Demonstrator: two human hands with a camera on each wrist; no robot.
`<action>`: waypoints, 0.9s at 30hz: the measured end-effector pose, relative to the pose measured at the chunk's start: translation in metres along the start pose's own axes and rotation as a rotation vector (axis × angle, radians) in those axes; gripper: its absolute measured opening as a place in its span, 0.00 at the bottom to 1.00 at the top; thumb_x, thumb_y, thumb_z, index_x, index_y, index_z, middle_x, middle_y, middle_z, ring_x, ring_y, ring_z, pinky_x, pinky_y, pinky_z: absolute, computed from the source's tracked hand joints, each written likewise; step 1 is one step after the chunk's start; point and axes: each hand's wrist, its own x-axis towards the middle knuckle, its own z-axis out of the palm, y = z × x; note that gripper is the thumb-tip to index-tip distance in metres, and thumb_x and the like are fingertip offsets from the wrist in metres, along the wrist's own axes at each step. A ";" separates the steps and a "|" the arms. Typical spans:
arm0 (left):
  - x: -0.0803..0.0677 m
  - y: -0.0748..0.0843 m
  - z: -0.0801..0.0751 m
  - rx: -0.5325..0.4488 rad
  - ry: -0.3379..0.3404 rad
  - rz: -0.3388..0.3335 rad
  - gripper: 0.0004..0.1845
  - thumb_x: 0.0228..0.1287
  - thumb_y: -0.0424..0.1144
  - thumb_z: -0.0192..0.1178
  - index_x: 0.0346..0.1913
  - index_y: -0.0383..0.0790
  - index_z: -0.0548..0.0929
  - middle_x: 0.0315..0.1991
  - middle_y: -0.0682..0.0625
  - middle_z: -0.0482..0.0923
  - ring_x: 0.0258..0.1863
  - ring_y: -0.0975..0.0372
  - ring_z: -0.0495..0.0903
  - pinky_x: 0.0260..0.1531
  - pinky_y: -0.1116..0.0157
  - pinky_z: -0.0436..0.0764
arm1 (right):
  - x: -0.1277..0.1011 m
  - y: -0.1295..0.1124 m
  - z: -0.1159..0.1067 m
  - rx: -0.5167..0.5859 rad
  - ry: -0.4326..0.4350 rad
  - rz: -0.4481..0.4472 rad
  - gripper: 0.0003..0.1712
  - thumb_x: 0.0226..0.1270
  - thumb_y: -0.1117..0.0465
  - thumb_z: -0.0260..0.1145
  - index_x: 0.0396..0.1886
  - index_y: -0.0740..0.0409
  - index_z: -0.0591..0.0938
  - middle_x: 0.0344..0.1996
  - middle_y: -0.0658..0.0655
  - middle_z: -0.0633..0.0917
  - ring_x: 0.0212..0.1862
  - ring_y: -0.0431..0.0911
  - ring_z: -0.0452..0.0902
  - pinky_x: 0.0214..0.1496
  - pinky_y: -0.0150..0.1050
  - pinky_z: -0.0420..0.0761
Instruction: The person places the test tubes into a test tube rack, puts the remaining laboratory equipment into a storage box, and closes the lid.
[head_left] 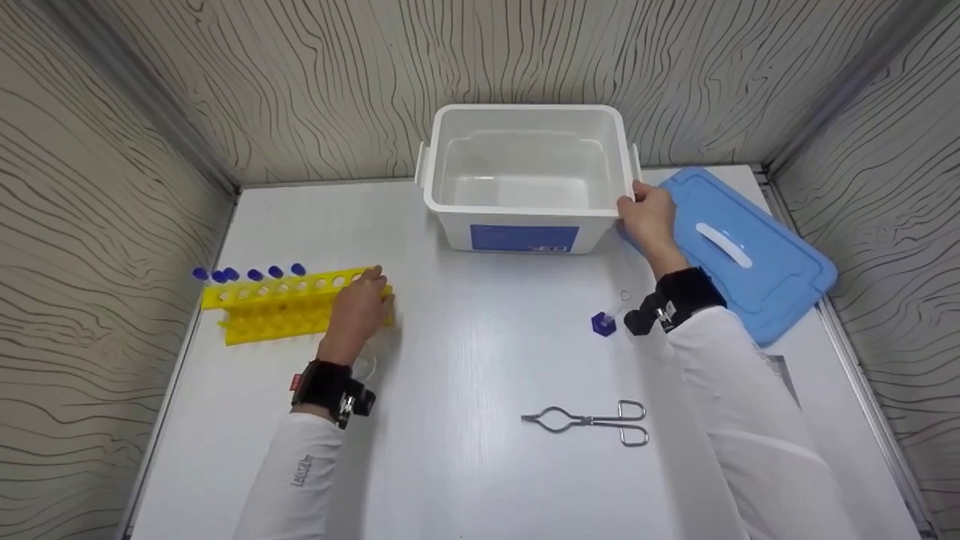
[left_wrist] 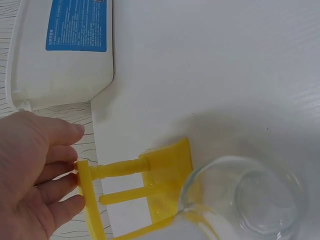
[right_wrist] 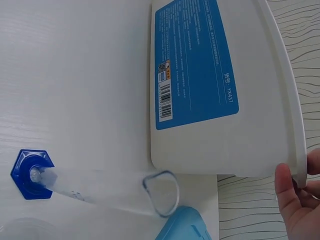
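Observation:
In the head view a white plastic box (head_left: pixel 529 232) stands open at the back, a blue label on its front. My right hand (head_left: pixel 649 217) pinches its right front rim; the right wrist view shows thumb (right_wrist: pixel 283 185) and fingers on either side of that rim. My left hand (head_left: pixel 358 307) is at the right end of a yellow test tube rack (head_left: pixel 281 322). In the left wrist view its fingers touch the rack's upper plate (left_wrist: pixel 91 200), while the thumb stays apart from it. Blue-capped tubes (head_left: pixel 255 275) line the rack's back left. A clear glass beaker (left_wrist: pixel 267 200) stands beside the rack.
A blue lid (head_left: pixel 757 262) with a white handle lies right of the box. A clear graduated cylinder with a blue hexagonal base (head_left: pixel 603 324) stands near my right wrist. Metal crucible tongs (head_left: pixel 585 421) lie on the front of the white table (head_left: pixel 465 450). Patterned walls (head_left: pixel 337 90) enclose the table.

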 end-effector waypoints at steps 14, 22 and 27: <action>-0.004 0.003 -0.002 0.001 0.065 0.059 0.25 0.75 0.43 0.53 0.67 0.32 0.73 0.70 0.37 0.71 0.68 0.45 0.73 0.69 0.50 0.72 | -0.013 0.004 0.002 -0.038 0.008 -0.028 0.31 0.69 0.62 0.54 0.71 0.66 0.67 0.55 0.70 0.82 0.43 0.46 0.81 0.29 0.19 0.76; 0.004 0.020 -0.013 -0.112 0.104 0.020 0.29 0.76 0.48 0.51 0.72 0.35 0.67 0.72 0.39 0.68 0.71 0.47 0.70 0.71 0.51 0.70 | -0.019 0.006 0.002 -0.026 -0.008 -0.053 0.31 0.70 0.63 0.54 0.71 0.67 0.67 0.54 0.70 0.82 0.41 0.47 0.83 0.31 0.19 0.79; 0.014 0.036 -0.020 -0.225 0.168 -0.003 0.30 0.76 0.51 0.48 0.72 0.35 0.68 0.72 0.40 0.69 0.72 0.49 0.69 0.73 0.52 0.68 | -0.023 0.007 0.003 -0.040 -0.017 -0.066 0.30 0.71 0.62 0.54 0.71 0.66 0.66 0.55 0.69 0.82 0.42 0.48 0.83 0.32 0.20 0.79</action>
